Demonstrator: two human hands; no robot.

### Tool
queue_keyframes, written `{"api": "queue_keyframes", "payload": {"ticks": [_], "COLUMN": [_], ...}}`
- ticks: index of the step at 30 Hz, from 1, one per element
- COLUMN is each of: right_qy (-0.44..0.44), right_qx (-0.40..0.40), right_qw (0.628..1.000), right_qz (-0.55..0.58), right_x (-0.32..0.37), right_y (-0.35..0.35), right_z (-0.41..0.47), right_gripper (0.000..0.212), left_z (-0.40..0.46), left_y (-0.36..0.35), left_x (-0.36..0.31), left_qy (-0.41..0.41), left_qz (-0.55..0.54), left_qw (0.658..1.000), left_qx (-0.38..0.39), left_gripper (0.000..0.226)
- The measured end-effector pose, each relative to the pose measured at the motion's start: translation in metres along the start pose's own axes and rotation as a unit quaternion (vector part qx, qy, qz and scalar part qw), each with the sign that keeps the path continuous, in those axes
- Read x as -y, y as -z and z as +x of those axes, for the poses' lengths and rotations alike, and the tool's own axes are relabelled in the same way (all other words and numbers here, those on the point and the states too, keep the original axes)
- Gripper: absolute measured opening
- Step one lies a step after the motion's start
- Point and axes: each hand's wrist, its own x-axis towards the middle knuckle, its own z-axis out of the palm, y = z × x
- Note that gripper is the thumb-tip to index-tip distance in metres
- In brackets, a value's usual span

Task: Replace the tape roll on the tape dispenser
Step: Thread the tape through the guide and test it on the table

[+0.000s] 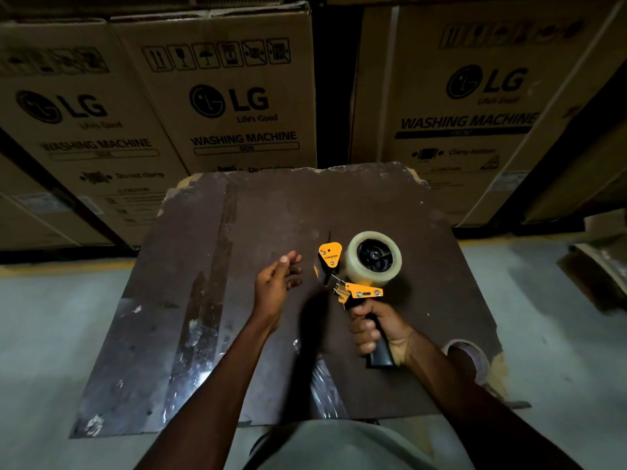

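To the left of both hands the dark brown, worn board serving as a table shows shiny strips of old tape stuck along it. The left hand floats above that board with nothing in it, fingers loosely spread and slightly bent, palm turned toward the tool; I'd judge it is placed there to reach for the loose tape end or the front plate. The forearm comes up from the lower left at a slant.

Just right of that hand stands the orange and black hand-held tape dispenser, its nose pointing toward the left hand. A clear, full roll of packing tape already sits on the black hub, above and beyond the right hand. So the new roll looks mounted, with threading probably what remains.

The right hand wraps tightly round the black pistol handle, fingers curled, holding the tool upright over the table, presumably to steady it. Behind, tall brown cardboard cartons are stacked.
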Motion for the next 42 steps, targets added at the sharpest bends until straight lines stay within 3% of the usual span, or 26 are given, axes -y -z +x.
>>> {"api": "queue_keyframes", "payload": {"ticks": [7, 16, 27, 30, 34, 38, 42], "right_qy": [0.0, -0.024, -0.051, -0.015, 0.087, 0.092, 0.12], "right_qx": [-0.085, -0.209, -0.264, -0.301, -0.365, -0.425, -0.465], "right_qw": [0.996, 0.976, 0.954, 0.934, 0.863, 0.682, 0.53], "right_qz": [-0.007, -0.06, -0.129, -0.192, -0.339, -0.588, -0.699], "right_x": [0.01, 0.013, 0.011, 0.004, -0.007, -0.009, -0.013], "right_y": [0.009, 0.02, 0.024, 0.021, 0.021, 0.04, 0.029], "right_z": [0.045, 0.078, 0.071, 0.069, 0.067, 0.066, 0.052], "right_gripper": [0.025, 0.022, 0.031, 0.026, 0.026, 0.059, 0.073], "left_z": [0.003, 0.009, 0.01, 0.011, 0.008, 0.009, 0.007], "left_y": [0.01, 0.035, 0.045, 0.044, 0.041, 0.042, 0.042], "left_x": [0.022, 0.035, 0.041, 0.041, 0.038, 0.042, 0.039], "left_qy": [0.005, -0.004, 0.015, 0.008, -0.006, -0.005, -0.055], "left_qz": [0.07, 0.142, 0.168, 0.186, 0.212, 0.226, 0.342], "left_qw": [0.997, 0.99, 0.986, 0.982, 0.977, 0.973, 0.935], "left_qx": [0.023, -0.004, -0.001, 0.011, 0.024, 0.04, 0.073], "left_gripper": [0.038, 0.033, 0.032, 0.033, 0.033, 0.034, 0.042]}}
